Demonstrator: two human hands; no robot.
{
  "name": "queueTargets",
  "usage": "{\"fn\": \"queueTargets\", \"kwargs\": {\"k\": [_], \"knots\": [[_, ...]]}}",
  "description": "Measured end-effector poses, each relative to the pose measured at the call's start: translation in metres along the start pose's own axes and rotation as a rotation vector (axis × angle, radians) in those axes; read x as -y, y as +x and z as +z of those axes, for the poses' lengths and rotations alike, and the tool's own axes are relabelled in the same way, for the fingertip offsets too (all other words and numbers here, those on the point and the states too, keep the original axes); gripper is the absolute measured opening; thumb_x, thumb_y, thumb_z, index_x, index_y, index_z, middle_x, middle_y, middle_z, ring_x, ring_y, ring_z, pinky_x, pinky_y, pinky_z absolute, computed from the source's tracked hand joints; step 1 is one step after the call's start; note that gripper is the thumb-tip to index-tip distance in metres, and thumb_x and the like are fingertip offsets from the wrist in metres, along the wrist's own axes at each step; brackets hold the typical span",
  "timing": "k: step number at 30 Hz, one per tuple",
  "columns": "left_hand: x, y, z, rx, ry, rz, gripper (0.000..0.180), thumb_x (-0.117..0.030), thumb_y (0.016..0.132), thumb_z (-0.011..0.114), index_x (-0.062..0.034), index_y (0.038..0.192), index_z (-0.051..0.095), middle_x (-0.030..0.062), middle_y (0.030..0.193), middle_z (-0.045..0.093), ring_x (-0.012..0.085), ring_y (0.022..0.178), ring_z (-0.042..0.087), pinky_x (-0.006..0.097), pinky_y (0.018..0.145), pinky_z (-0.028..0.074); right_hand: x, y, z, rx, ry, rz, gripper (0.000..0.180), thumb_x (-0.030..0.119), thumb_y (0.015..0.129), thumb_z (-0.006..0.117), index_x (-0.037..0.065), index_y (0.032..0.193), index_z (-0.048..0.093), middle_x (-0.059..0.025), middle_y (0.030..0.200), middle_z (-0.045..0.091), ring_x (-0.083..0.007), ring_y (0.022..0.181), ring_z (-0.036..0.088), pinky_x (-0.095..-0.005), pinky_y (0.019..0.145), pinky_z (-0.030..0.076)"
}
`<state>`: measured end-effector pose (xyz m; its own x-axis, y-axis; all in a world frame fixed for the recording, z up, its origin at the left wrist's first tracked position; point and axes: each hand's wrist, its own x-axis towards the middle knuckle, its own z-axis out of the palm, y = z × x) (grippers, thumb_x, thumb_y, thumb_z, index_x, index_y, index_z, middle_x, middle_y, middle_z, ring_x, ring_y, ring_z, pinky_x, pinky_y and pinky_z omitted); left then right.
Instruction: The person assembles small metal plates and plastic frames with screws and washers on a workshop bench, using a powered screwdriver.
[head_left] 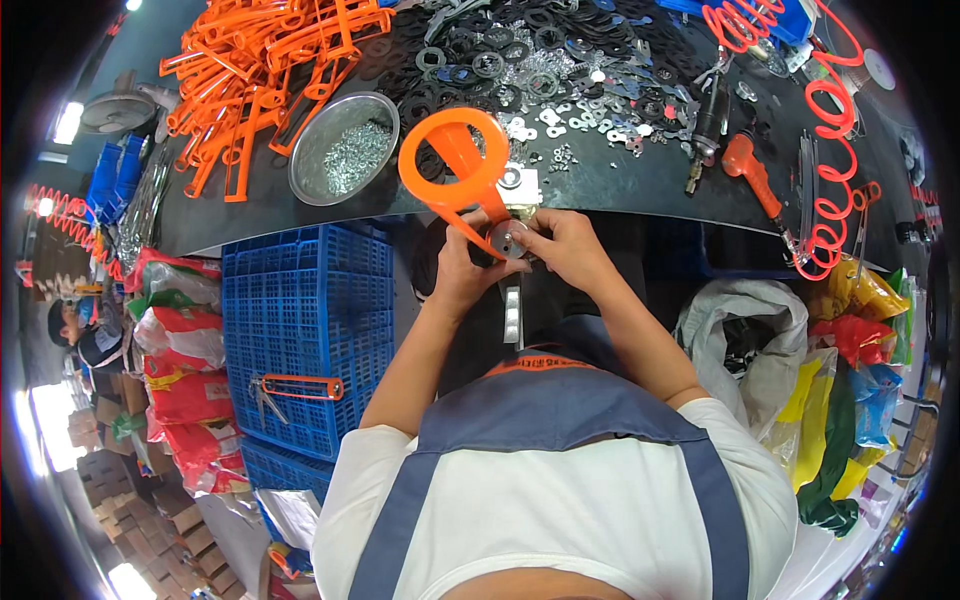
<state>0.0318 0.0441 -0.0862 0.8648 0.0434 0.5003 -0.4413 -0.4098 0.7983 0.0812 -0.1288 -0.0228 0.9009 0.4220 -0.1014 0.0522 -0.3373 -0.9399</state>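
At the front edge of the bench, my left hand (463, 268) is closed round the lower end of an orange metal frame (455, 190). A large ring forms the frame's upper end, standing over the bench. A round silver disc (507, 240) with a centre hole sits against the frame's lower end. My right hand (572, 252) pinches this disc at its right rim, thumb on its face. Just beyond my fingers is a small metal fixture (518, 185) at the bench edge. A silver strip (513, 318) with slots points down below my hands; its attachment is hidden.
Orange handles (245, 75) are heaped at the back left, beside a steel bowl (345, 150) of small fasteners. Black and silver washers (510, 60) cover the back middle. Air tools (752, 170) with coiled red hoses lie right. Blue crates (300, 330) and sacks (745, 320) flank me.
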Motion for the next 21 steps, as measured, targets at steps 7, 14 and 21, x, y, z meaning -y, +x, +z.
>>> {"fn": "queueTargets", "kwargs": {"k": [7,14,21], "knots": [[-0.010,0.011,-0.006,0.094,0.007,0.175,0.065,-0.010,0.059,0.084,-0.0014,0.116,0.054,0.0143,0.118,0.057,0.0287,0.105,0.059,0.034,0.085,0.050,0.005,-0.005,0.011,-0.250,-0.047,-0.192,0.022,0.013,0.075,0.072,-0.001,0.081,0.056,-0.0089,0.071,0.054,-0.0199,0.059,0.053,-0.0313,0.055,0.044],[-0.009,0.009,-0.004,0.069,-0.037,0.178,0.063,-0.007,0.061,0.083,-0.0011,0.117,0.055,0.0143,0.122,0.055,0.0264,0.107,0.058,0.032,0.085,0.050,-0.007,-0.008,0.014,-0.237,-0.049,-0.258,0.019,0.011,0.076,0.071,0.001,0.084,0.056,-0.0083,0.074,0.053,-0.0179,0.061,0.052,-0.0296,0.056,0.043],[-0.022,0.008,-0.008,0.108,-0.053,0.064,0.052,-0.003,0.061,0.082,-0.0015,0.106,0.055,0.0166,0.122,0.054,0.0264,0.107,0.057,0.034,0.085,0.050,-0.008,-0.008,0.013,-0.222,-0.001,-0.285,0.019,0.013,0.078,0.070,0.001,0.085,0.057,-0.0085,0.075,0.054,-0.0167,0.062,0.052,-0.0292,0.057,0.043]]}}
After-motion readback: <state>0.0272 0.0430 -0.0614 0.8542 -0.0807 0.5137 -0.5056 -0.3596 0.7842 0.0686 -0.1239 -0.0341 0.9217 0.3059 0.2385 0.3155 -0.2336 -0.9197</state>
